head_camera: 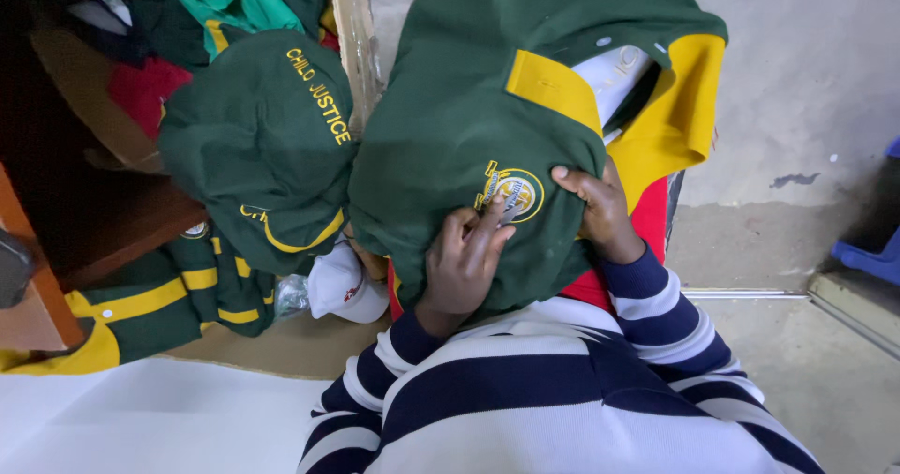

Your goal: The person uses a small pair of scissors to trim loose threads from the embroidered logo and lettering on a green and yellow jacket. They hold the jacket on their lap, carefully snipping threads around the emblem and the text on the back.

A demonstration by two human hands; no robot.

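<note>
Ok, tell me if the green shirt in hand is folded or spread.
Neither neatly: the green shirt hangs bunched over both hands, left hand and right hand.

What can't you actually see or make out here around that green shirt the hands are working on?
- Head view: anything between the left hand fingers at the round badge: too small.
- Right hand palm: hidden by the green shirt.
- White object: half covered by the other green garment.
- Shelf, top left: too dark.
</note>
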